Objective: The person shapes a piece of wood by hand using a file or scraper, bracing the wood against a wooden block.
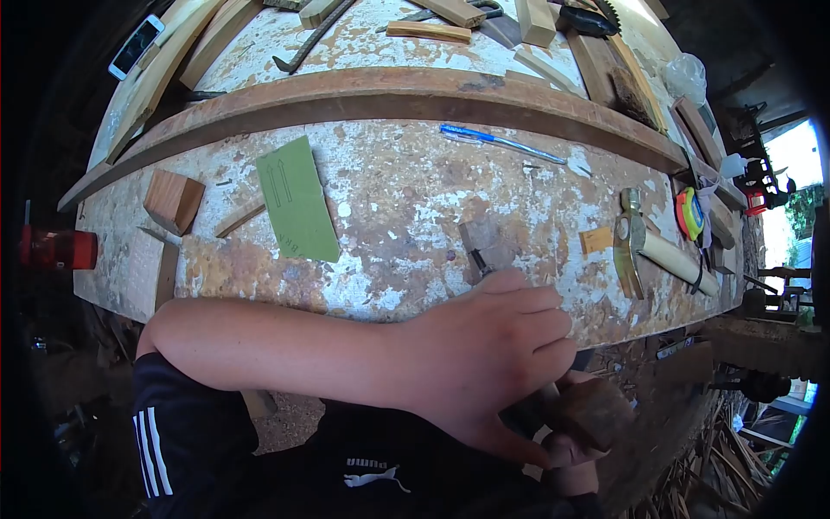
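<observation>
My left hand point(506, 342) reaches across from the left, knuckles up, with its fingers curled over at the front edge of the bench. A thin dark rod point(477, 261) sticks out past the knuckles, beside a flat greyish piece point(491, 233) on the bench top. What the left hand grips is hidden under it, and I cannot tell its kind. Below it, my right hand point(571, 458) is partly covered, its fingers closed around a brown wooden block point(592, 413). Nearest to the right are a claw hammer point(674, 255) and a small orange-brown piece point(596, 240).
A long wooden beam point(372, 95) crosses the worn bench top point(398, 199). On it lie a blue pen point(501, 143), a green sandpaper sheet point(298, 201), wooden blocks point(173, 201) and a tape measure point(689, 214). Behind are a bent metal bar point(316, 39) and a phone point(137, 48).
</observation>
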Available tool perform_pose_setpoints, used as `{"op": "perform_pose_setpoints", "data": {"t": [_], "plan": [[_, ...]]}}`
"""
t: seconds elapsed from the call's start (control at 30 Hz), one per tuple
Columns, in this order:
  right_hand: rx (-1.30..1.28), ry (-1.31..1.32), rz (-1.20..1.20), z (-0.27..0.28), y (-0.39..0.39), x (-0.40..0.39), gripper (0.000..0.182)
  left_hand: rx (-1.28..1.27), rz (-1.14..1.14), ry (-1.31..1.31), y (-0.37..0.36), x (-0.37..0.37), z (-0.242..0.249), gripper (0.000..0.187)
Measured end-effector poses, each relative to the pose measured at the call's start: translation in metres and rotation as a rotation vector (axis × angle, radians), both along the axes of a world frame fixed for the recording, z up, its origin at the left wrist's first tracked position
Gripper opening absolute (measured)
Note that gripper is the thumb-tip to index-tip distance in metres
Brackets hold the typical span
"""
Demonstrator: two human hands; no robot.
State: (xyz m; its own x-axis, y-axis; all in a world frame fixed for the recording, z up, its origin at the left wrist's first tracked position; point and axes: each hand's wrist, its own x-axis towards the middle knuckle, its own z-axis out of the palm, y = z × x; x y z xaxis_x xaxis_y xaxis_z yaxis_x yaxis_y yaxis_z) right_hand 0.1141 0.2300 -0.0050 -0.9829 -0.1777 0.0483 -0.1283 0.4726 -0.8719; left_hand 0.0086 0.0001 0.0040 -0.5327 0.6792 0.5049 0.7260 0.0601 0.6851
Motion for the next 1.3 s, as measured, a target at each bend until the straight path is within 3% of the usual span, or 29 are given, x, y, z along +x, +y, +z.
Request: {"op": "perform_pose_setpoints", "data": {"t": [0.03,0.13,0.2,0.27,0.33,0.37,0.47,0.5,0.53,0.7,0.93,0.97,1.07,1.1,1.13,1.2,1.3], "plan": [[-0.128,-0.014,0.012,0.003,-0.002,-0.006,0.027,-0.012,-0.014,0.010,-0.001,0.000,0.000,0.062],[-0.098,0.110,0.019,-0.003,0.004,0.019,0.033,-0.023,-0.036,0.036,-0.004,0.000,-0.005,0.060],[0.325,-0.050,0.246,-0.016,0.015,0.015,0.041,-0.001,-0.046,0.051,-0.006,0.001,-0.008,0.059],[0.259,0.023,0.171,-0.036,0.013,0.017,0.045,0.016,-0.057,0.066,-0.006,0.001,-0.011,0.058],[0.053,-0.419,0.112,-0.043,0.042,0.051,0.062,0.029,-0.060,0.090,-0.008,0.000,-0.015,0.059],[-0.095,0.268,0.262,-0.041,0.022,0.030,0.065,0.038,-0.063,0.104,-0.008,-0.001,-0.017,0.059],[0.092,0.019,0.122,-0.047,0.000,0.019,0.059,0.065,-0.094,0.099,-0.009,-0.001,-0.019,0.059],[0.162,0.095,0.111,-0.043,-0.001,0.025,0.058,0.073,-0.101,0.095,-0.010,-0.003,-0.019,0.059],[-0.002,0.186,0.205,-0.038,0.001,0.020,0.063,0.063,-0.101,0.115,-0.011,-0.005,-0.020,0.058],[0.273,-0.144,0.174,-0.034,-0.004,0.020,0.046,0.032,-0.122,0.078,-0.014,-0.002,-0.017,0.053],[0.136,-0.090,0.126,-0.019,-0.003,0.018,0.056,0.011,-0.163,0.127,-0.015,-0.011,-0.016,0.042],[-0.016,-0.200,0.077,-0.042,0.018,0.041,0.053,0.000,-0.165,0.132,-0.016,-0.013,-0.014,0.042],[-0.139,0.205,0.212,-0.020,0.017,0.025,0.057,-0.063,-0.171,0.136,-0.017,-0.012,-0.009,0.043],[-0.171,-0.156,-0.079,-0.035,0.021,0.047,0.057,-0.087,-0.174,0.140,-0.017,-0.012,-0.008,0.043],[0.150,-0.004,0.065,0.002,-0.012,-0.002,0.049,-0.108,-0.156,0.147,-0.018,-0.014,-0.007,0.043],[0.057,0.071,0.058,-0.020,0.003,0.006,0.055,-0.153,-0.116,0.165,-0.023,-0.020,-0.006,0.043],[-0.137,-0.111,0.015,-0.016,0.006,0.026,0.082,-0.159,-0.176,0.102,-0.024,-0.021,-0.004,0.045]]}}
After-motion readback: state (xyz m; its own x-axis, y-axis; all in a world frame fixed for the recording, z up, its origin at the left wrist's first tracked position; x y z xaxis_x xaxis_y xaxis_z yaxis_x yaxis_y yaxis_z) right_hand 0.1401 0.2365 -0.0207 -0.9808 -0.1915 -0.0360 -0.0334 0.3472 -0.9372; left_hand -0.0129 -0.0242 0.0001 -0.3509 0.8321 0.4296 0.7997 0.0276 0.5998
